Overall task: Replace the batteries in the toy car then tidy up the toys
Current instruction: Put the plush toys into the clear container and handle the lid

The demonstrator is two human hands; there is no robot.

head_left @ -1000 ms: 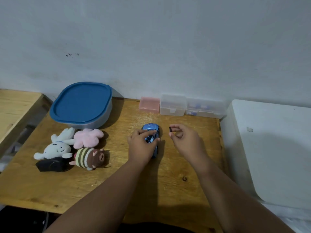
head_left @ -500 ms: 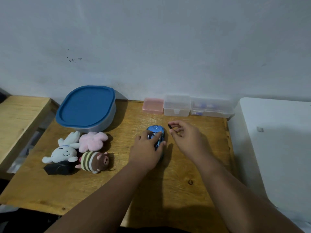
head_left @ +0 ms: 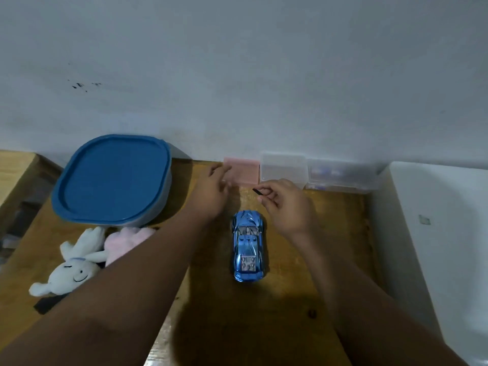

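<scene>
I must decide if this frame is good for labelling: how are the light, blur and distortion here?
Head view: dim, bluish light; arm shadows on the table; the left hand is motion-blurred by the pink box; the toy car is fairly sharp, with glare on its body; the small black piece pinched by the right hand is too small to identify; wide-angle stretching at the edges.

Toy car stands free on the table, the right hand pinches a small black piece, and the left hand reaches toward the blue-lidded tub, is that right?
Not quite: the head view shows the left hand reaching toward the pink box instead. Otherwise yes: the toy car stands free on the table and the right hand pinches a small black piece.
</scene>
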